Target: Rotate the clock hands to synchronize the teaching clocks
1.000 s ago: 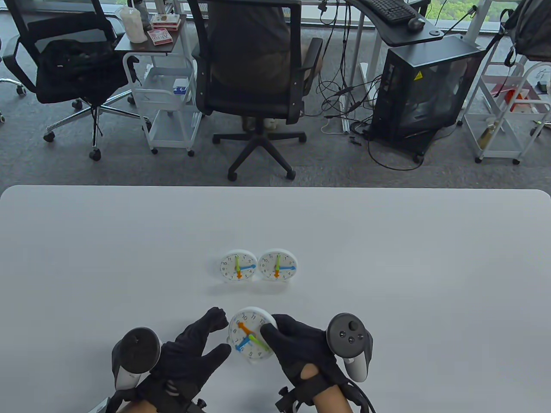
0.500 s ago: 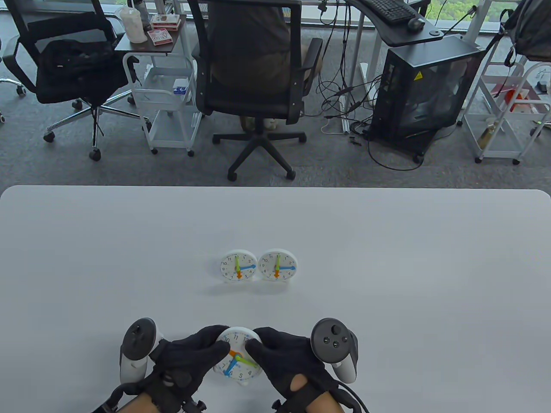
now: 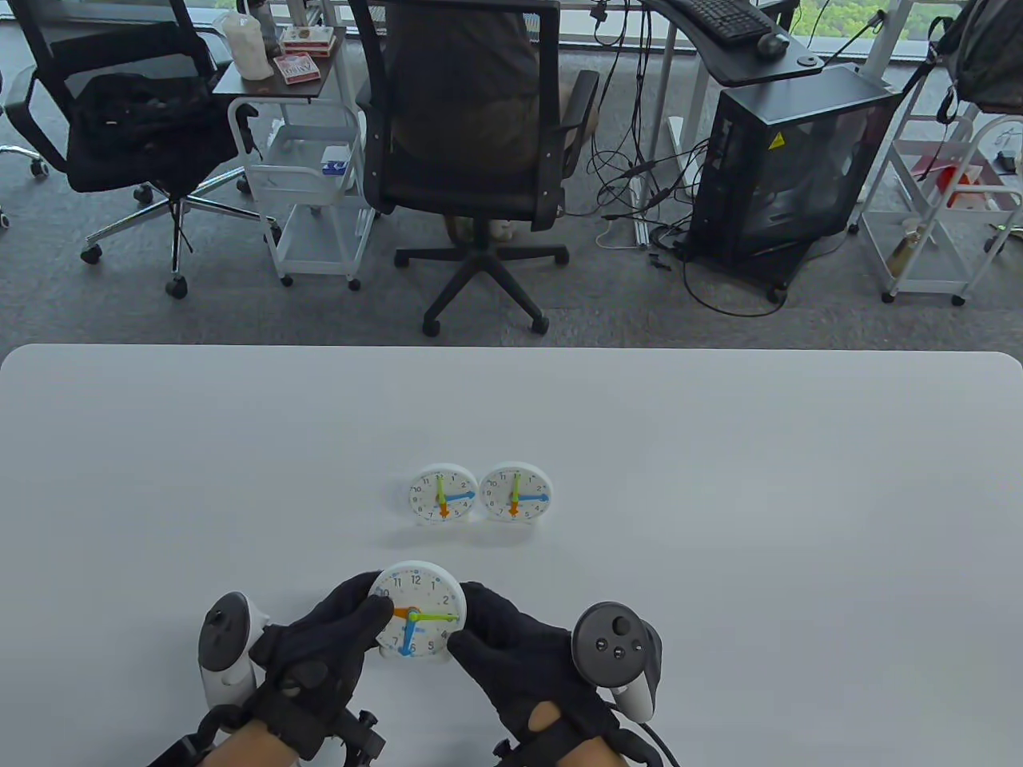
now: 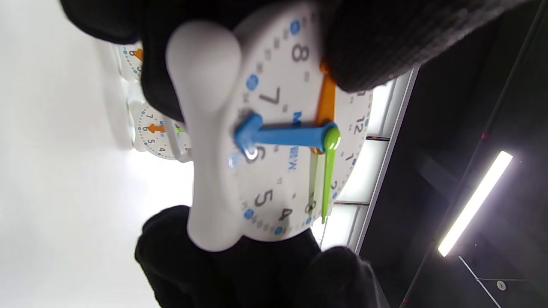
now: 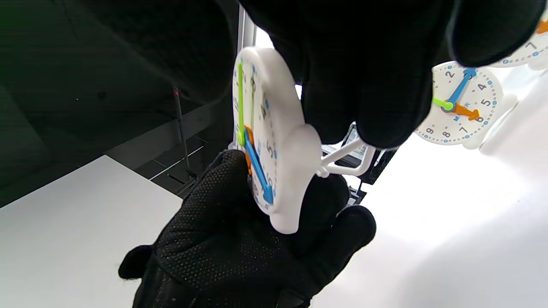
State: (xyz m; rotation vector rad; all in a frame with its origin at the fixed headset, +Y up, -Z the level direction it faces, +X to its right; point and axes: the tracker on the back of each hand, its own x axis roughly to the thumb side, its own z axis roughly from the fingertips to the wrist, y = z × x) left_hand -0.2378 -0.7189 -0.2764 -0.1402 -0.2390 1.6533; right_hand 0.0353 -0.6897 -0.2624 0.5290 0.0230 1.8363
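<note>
- The held clock (image 3: 420, 611) shows black hour numerals on its white face — 10, 11, 12 and 2 read clearly in the table view.
- In the left wrist view the same dial (image 4: 278, 128) shows 4, 5, 6, 7, 8 and 12, sideways; small blue print near the hub is too blurred to read.
- The left standing clock (image 3: 442, 494) carries numerals 1–12, small but legible in part.
- The right standing clock (image 3: 515, 492) does too; the right wrist view shows one standing clock's dial (image 5: 460, 105) with 2, 4, 5, 7, 8, 9.
- A yellow triangular warning sign (image 3: 776, 142) sits on the black computer case (image 3: 787, 172).
- The red boxes (image 3: 297, 69) on the cart bear print too small to read.
</note>
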